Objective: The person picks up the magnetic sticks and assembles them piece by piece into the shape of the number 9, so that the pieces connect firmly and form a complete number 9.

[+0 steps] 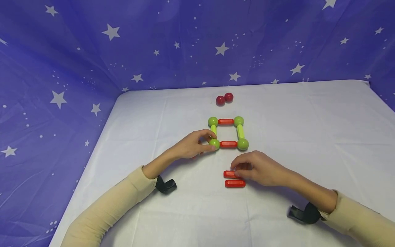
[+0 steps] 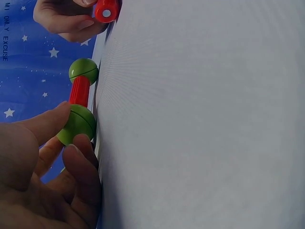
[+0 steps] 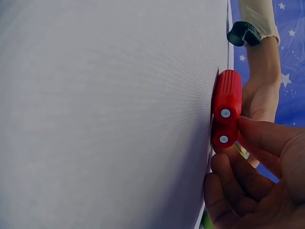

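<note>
Against the starry blue cloth (image 1: 185,20), dark lettering (image 2: 5,32) is spelling out what reads as "MI ONLY EXCUSE". On the white tabletop (image 1: 308,144), a square frame (image 1: 228,144) of green balls and red and green rods is lying flat. The person's left hand (image 1: 195,144) is pinching the green ball (image 1: 214,144) at its near left corner, thumb and fingers clamping it. Nearer the person, the right hand (image 1: 259,168) is gripping the farther red rod (image 1: 229,174) of a loose pair between thumb and fingers; the nearer red rod (image 1: 235,183) is lying just beside it, outside the grip. Two dark red balls (image 1: 228,97) are sitting together beyond the frame.
</note>
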### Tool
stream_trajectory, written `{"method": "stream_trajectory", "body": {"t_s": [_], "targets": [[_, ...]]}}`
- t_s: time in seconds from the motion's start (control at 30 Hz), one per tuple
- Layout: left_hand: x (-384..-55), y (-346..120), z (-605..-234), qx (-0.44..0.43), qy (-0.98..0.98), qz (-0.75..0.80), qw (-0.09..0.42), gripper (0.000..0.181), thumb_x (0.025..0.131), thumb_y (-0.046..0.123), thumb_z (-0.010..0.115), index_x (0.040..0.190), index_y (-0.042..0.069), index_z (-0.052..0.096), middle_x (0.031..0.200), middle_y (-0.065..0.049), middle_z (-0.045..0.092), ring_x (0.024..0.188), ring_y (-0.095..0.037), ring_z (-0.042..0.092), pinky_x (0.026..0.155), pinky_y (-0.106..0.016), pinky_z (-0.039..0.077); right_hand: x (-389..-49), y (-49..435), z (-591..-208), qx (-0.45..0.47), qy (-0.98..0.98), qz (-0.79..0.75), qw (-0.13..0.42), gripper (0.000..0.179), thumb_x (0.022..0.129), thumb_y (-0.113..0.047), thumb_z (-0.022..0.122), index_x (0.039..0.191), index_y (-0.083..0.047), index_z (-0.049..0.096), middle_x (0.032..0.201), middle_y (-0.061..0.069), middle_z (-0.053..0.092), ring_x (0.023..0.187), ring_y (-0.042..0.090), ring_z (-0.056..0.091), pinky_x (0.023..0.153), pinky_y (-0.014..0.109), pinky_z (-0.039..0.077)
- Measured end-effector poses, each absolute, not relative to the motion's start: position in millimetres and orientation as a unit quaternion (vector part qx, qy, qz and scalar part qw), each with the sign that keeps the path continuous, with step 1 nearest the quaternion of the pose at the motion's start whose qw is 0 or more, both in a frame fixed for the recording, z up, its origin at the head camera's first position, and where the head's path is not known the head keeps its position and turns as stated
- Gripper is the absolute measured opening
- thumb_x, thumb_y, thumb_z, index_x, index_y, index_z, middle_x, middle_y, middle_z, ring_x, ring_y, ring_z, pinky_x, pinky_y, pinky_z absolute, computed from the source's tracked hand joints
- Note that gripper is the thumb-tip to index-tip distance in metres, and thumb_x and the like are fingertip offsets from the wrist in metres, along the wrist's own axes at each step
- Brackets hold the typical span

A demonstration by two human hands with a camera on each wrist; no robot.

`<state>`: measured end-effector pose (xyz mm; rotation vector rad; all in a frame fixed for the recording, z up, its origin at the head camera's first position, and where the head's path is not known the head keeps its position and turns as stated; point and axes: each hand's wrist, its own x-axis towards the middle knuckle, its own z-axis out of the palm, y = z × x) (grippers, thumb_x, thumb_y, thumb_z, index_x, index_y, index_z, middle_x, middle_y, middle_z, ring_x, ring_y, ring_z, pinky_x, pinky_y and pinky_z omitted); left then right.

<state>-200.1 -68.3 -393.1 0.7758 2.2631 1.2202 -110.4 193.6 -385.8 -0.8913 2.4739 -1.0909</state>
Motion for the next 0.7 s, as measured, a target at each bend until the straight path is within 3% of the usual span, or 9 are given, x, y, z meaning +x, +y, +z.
{"method": "stream_trajectory", "body": {"t_s": [0.33,0.7], "targets": [[-200,-68,-393,0.285,0.822,0.441,0.222,0.034,0.092,0.019,0.072,0.123,0.011,0.060,0.107,-0.006,0.060,0.060,-0.018,0.054,0.047,-0.026,0.042,-111,197,-384,-0.299,0.863,-0.377,0.154,0.015,0.089,-0.009,0.073,0.102,-0.017,0.073,0.089,-0.011,0.067,0.077,0.009,0.057,0.068,0.025,0.050],[-201,-68,-393,0.284,0.824,0.436,0.225,0.035,0.092,0.019,0.072,0.124,0.011,0.059,0.108,-0.006,0.060,0.062,-0.018,0.056,0.049,-0.026,0.043,-113,224,-381,-0.261,0.883,-0.355,0.159,0.020,0.089,-0.006,0.071,0.107,-0.015,0.072,0.094,-0.011,0.066,0.085,0.011,0.060,0.077,0.028,0.053]]}}
